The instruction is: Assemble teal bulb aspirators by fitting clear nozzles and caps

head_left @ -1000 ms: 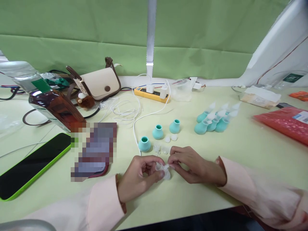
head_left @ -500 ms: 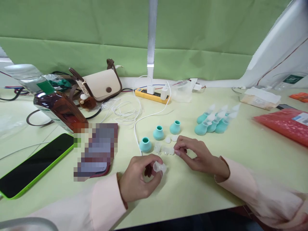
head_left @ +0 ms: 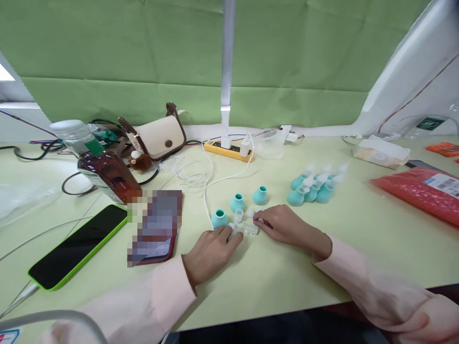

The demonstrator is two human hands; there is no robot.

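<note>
Two bare hands are bent over small translucent parts on a pale green table (head_left: 287, 286). The left hand (head_left: 210, 253) is lowered palm down, its fingertips set at the clear pieces (head_left: 250, 229) just in front of the nearest teal bulb (head_left: 220, 220); whether anything is clamped there cannot be told, as the tips are partly hidden. By the right hand (head_left: 289, 227), thumb and forefinger are brought close together beside a small whitish round piece (head_left: 251, 212); whether it is pinched cannot be made out. A translucent cup (head_left: 238, 216) is stood upright between the bulbs and the clear pieces. Two more open-mouthed bulbs, a middle bulb (head_left: 237, 203) and a far bulb (head_left: 260, 196), are lined up diagonally behind. Farther right, well apart from the hands, teal bulbs topped with translucent tips (head_left: 315, 190) are clustered. At left, a green-cased phone (head_left: 81, 246) is laid near a tilted-looking bottle (head_left: 107, 172); at right, a red package (head_left: 419, 191) is seen.
</note>
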